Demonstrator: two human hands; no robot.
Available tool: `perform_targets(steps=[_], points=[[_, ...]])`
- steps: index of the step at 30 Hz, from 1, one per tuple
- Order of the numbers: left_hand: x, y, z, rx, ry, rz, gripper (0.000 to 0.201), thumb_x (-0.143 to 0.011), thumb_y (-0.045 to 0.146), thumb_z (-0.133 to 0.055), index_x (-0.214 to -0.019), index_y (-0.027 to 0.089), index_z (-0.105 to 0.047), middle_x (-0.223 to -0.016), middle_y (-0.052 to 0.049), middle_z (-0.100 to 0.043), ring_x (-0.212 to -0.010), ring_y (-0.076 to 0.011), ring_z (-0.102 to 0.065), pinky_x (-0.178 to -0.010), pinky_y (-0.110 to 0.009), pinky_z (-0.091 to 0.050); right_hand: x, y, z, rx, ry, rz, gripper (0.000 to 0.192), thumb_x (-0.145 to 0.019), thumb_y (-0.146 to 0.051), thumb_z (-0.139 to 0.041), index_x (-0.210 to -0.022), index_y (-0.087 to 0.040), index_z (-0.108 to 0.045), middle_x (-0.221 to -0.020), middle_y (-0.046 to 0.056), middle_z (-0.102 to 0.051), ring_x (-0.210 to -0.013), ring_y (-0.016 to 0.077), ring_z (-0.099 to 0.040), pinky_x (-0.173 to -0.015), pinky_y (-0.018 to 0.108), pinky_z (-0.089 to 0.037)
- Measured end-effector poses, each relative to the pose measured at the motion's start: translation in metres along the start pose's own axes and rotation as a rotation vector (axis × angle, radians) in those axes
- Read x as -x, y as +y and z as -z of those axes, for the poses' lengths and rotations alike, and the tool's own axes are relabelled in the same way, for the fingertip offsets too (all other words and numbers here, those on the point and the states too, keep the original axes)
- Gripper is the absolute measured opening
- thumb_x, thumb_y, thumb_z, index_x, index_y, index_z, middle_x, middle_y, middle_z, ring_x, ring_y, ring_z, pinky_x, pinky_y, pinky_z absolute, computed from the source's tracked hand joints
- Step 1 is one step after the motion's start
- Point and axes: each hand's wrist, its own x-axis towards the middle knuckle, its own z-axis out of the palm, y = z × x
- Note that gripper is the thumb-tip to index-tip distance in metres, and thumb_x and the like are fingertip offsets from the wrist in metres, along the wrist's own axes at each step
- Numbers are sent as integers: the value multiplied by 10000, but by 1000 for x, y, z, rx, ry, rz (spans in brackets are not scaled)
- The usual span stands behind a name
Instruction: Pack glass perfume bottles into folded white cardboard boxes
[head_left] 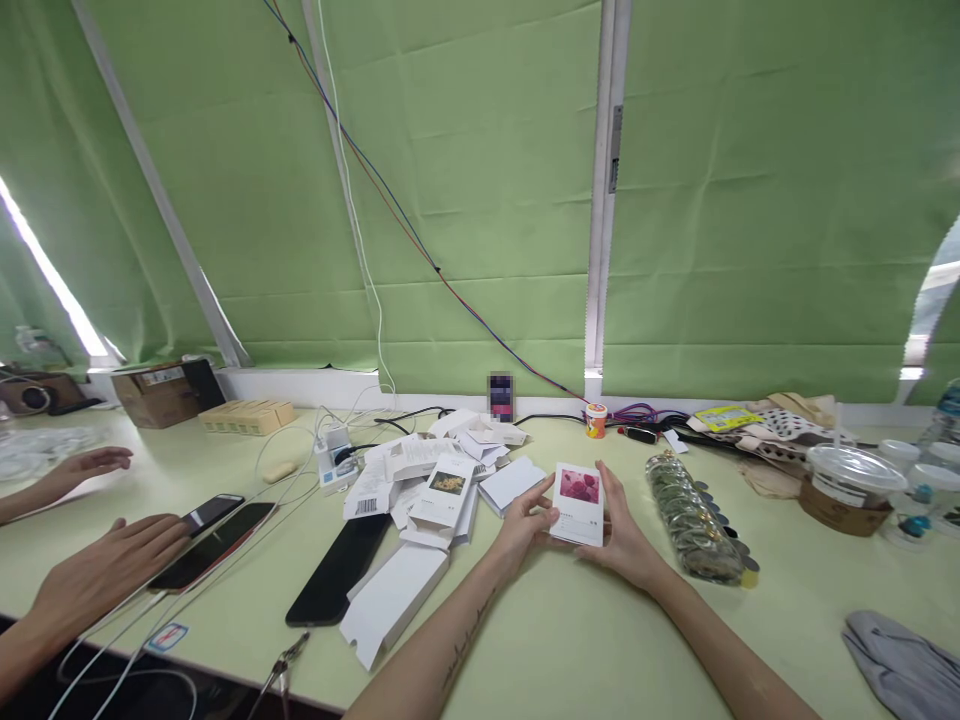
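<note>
Between my two hands is a stack of white cards [577, 503], its top one printed with a pink-red flower picture. My left hand [525, 518] grips its left edge, thumb near the front. Along the right edge lie the closed fingers of my right hand [619, 530]. Just left of them is a pile of opened white card boxes [416, 460], one bearing a yellow flower picture [448, 484]. A long white box [397, 600] lies nearer to me, beside a black phone [337, 570].
At left, another person's hands [112, 570] rest by two phones [214, 545] and white cables. On the right are a row of wrapped round items [694, 520], a lidded tub [851, 480], and grey cloth [904, 655]. Behind stand a small orange tub [595, 420] and a propped phone [501, 396].
</note>
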Motion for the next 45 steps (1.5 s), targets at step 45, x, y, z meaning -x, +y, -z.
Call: perform_targets(steps=[45], points=[[-1, -13, -2, -1305, -152, -572, 280, -798, 237, -555, -1063, 170, -614, -973, -111, -652, -961, -243, -562, -864, -332, -428, -148, 100, -24, 193, 401, -86, 590, -723, -234, -378, -1311, -181, -379, -1324, 142, -391, -1300, 342, -332, -1044, 542, -259]])
